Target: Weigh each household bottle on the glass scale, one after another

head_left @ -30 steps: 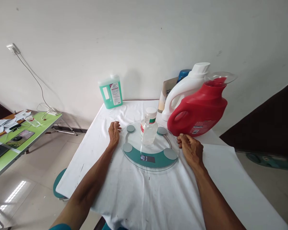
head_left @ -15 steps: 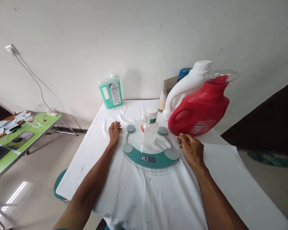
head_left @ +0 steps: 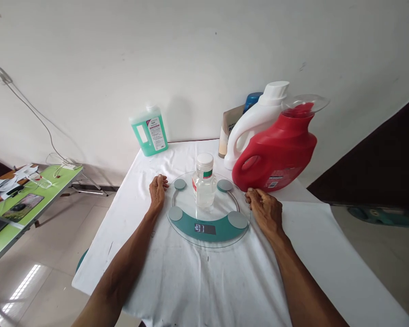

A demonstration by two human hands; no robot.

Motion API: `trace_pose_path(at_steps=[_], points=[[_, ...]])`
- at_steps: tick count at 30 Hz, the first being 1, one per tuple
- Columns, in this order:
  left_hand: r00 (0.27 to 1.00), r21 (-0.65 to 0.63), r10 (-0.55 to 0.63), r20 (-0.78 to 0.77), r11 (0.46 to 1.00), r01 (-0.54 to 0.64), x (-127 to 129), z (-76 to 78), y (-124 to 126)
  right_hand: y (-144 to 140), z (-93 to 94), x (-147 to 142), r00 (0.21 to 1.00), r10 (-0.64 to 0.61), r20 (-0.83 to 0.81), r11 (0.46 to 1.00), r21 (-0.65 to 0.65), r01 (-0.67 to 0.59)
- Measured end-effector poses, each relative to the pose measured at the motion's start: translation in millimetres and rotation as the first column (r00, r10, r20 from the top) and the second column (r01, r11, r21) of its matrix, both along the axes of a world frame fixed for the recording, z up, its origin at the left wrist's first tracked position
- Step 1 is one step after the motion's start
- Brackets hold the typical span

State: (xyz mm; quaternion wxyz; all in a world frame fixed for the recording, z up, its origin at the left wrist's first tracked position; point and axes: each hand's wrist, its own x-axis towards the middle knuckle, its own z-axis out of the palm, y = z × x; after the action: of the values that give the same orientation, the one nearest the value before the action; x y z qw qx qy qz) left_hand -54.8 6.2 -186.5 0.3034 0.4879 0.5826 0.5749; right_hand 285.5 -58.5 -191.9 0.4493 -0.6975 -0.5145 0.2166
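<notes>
The left hand (head_left: pixel 157 190) is lying palm-down on the white cloth (head_left: pixel 204 281), fingers loosely flat and gripping nothing, its thumb side just beside the rim of the round glass scale (head_left: pixel 207 229). The right hand (head_left: pixel 264 210) is resting on the cloth at the opposite rim, fingers loosely curled under, also holding nothing; whether its knuckles are touching the glass cannot be told.

Between the two hands, the small clear bottle (head_left: pixel 203 180) with a white cap is standing upright on the middle of the scale, apart from both hands. The scale's teal band with its lit display is sitting nearer the wrists than the bottle.

Just beyond the right hand's fingertips, the red detergent jug (head_left: pixel 276 152) is standing close, crowding that side, with a clear cap on top. Behind it the white detergent jug (head_left: pixel 255 122) is leaning against it, with a beige carton (head_left: pixel 226 131) and a blue-capped container (head_left: pixel 252 99) further back.

Well beyond the left hand, by the wall, a green liquid bottle (head_left: pixel 149 131) is standing alone. Far off to that hand's outer side, a green table (head_left: pixel 27 200) is carrying papers and cables.
</notes>
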Motion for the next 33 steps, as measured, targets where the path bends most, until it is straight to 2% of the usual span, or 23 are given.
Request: trace_pose_path(at_steps=[18, 33], points=[[1.0, -0.014, -0.013, 0.005, 1.0, 0.013, 1.7, 2.9, -3.8, -2.6, -3.2, -0.2, 1.0, -0.015, -0.016, 1.0, -0.009, 0.015], [1.0, -0.009, -0.011, -0.017, 1.0, 0.011, 1.0, -1.3, -1.6, -2.9, -1.9, -2.2, 0.999, -0.028, -0.024, 1.0, 0.005, 0.028]])
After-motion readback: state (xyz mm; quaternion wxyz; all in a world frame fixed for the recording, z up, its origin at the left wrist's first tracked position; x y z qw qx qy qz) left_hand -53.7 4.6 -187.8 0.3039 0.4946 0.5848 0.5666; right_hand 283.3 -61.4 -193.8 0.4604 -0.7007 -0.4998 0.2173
